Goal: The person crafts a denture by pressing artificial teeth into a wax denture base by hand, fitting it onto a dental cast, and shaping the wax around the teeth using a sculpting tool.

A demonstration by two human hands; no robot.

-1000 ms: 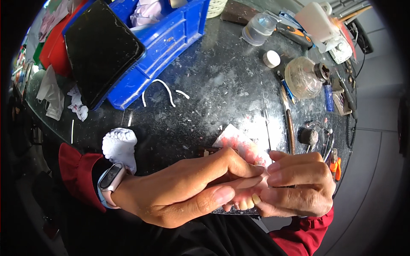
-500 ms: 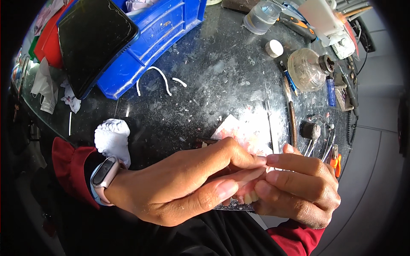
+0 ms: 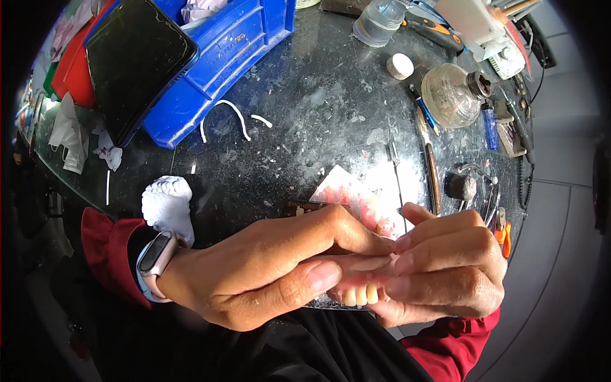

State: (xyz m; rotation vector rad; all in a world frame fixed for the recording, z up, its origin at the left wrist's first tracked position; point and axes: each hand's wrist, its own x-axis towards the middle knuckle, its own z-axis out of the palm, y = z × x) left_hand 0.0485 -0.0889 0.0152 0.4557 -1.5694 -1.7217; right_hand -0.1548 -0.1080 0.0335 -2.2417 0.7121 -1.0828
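My left hand and my right hand meet at the bench's front edge, both closed on a pink denture piece with a row of cream teeth facing down toward me. My left thumb and index finger press along its upper part, while the fingers of my right hand grip its right side; much of the piece is hidden by fingers. Just beyond them lies white paper with pink flecks, beside a thin metal instrument. A white plaster dental cast rests near my left wrist.
The dark bench holds a blue bin with a black tablet leaning on it, a white mask, a glass burner, a clear jar, a wood-handled knife and orange pliers.
Since half a second ago my right hand has moved slightly up and turned, showing more of its thumb below the denture. More of the teeth shows between my hands. The head view has shifted a little.
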